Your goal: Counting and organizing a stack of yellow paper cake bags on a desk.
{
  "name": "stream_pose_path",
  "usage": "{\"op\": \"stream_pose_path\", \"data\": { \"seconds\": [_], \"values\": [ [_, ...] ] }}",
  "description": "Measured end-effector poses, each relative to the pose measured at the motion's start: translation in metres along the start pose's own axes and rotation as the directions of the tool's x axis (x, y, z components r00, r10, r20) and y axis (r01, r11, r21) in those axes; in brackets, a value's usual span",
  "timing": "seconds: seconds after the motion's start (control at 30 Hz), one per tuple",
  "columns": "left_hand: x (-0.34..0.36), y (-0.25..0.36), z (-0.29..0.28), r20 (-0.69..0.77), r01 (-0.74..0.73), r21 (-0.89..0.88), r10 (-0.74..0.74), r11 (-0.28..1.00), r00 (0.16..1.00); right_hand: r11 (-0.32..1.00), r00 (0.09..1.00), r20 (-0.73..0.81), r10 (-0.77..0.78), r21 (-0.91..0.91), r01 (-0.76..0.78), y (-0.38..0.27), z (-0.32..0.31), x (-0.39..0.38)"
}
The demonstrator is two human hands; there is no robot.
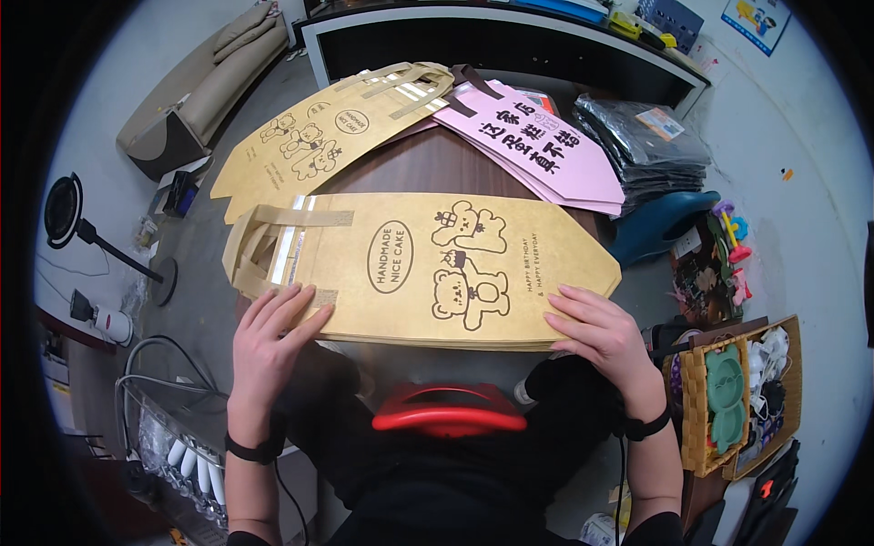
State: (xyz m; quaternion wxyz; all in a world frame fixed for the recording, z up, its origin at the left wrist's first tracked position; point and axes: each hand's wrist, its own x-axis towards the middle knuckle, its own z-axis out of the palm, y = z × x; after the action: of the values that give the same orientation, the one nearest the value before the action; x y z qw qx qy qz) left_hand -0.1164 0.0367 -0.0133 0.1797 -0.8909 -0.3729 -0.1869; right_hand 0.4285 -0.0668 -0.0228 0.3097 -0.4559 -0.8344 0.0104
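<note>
A flat stack of tan folded gift bags, printed with dark bear drawings, lies crosswise before me. Its fabric handles loop out at the left end; the right end is pointed. My left hand rests on the near left corner beside a handle, fingers outstretched. On the near right edge lies my right hand, its fingers apart on the top bag. Whatever is under the stack's near edge is hidden.
Behind lie more tan bags at left and pink bags at right on the brown table. Dark plastic-wrapped packs are piled at the far right. A red curved handle sits below the stack; a wicker basket stands right.
</note>
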Motion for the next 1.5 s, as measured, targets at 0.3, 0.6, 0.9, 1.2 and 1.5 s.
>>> {"op": "stream_pose_path", "data": {
  "seconds": [0.3,0.6,0.9,1.2,1.5],
  "values": [
    [-0.001,0.002,-0.004,0.047,0.015,-0.075,-0.012,0.997,0.999,0.995,0.996,-0.055,0.072,0.079,-0.067,-0.004,0.012,-0.011],
    [0.002,0.003,-0.007,0.187,0.029,-0.126,-0.005,0.992,0.982,0.977,0.985,-0.041,0.170,0.138,-0.163,-0.030,-0.014,0.013],
    [0.018,0.016,-0.002,0.216,0.024,-0.176,0.015,0.984,0.976,0.991,0.980,0.144,0.134,-0.022,-0.132,-0.041,0.032,0.037],
    [0.011,0.013,0.011,0.150,-0.025,-0.170,0.050,0.985,0.987,0.994,0.980,0.168,0.104,-0.030,-0.101,-0.036,0.033,0.034],
    [0.017,0.006,-0.008,0.194,-0.060,-0.154,0.090,0.986,0.977,0.995,0.985,0.153,0.084,-0.071,-0.074,-0.043,0.038,0.033]
  ]
}}
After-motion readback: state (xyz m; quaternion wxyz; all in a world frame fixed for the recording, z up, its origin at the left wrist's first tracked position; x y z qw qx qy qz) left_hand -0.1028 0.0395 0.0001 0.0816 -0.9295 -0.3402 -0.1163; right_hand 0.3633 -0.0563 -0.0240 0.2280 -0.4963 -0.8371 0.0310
